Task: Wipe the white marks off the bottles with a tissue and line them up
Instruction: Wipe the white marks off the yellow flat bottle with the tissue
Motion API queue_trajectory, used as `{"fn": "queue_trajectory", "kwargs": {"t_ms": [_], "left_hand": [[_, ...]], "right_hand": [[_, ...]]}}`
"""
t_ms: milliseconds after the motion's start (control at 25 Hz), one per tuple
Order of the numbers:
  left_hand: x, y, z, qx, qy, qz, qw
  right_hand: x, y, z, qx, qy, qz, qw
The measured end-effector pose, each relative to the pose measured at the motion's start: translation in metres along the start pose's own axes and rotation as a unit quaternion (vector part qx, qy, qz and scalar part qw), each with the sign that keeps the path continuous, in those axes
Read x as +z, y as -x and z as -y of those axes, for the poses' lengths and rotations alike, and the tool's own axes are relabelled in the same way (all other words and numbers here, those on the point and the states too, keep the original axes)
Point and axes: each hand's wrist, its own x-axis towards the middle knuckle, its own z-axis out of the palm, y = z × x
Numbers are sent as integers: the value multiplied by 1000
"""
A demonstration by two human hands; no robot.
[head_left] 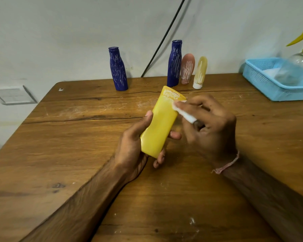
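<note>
Your left hand (133, 147) grips the yellow bottle (162, 123) above the table (77, 137), thumb along one side and fingers curled beneath. Your right hand (210, 126) pinches a folded tissue (184, 112) and presses it against that bottle's far end, where white marks show. Beyond the yellow bottle stand a lone blue bottle (118, 69), a second blue bottle (174, 63), a pink bottle (187, 69) and a pale bottle (200, 72), all scribbled white. A blue basket (262, 84) sits to its far right.
</note>
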Motion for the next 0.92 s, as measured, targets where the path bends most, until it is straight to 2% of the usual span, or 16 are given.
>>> {"fn": "queue_trajectory", "kwargs": {"t_ms": [80, 240, 400, 600, 760, 920], "left_hand": [[-1, -1, 3, 10, -14, 4, 1000], [-1, -1, 6, 26, -38, -11, 999], [2, 1, 6, 35, -70, -25, 997], [4, 1, 9, 40, -131, -37, 990], [3, 2, 8, 39, -117, -40, 992], [5, 1, 9, 39, -144, -45, 988]], "right_hand": [[-1, -2, -5, 17, 15, -28, 999], [-1, 1, 2, 12, 20, -10, 1000], [-3, -6, 0, 62, 41, -55, 996], [-1, -4, 5, 47, 39, -36, 997], [-3, -5, -1, 59, 48, -55, 996], [-3, -4, 1, 33, 44, -36, 998]]}}
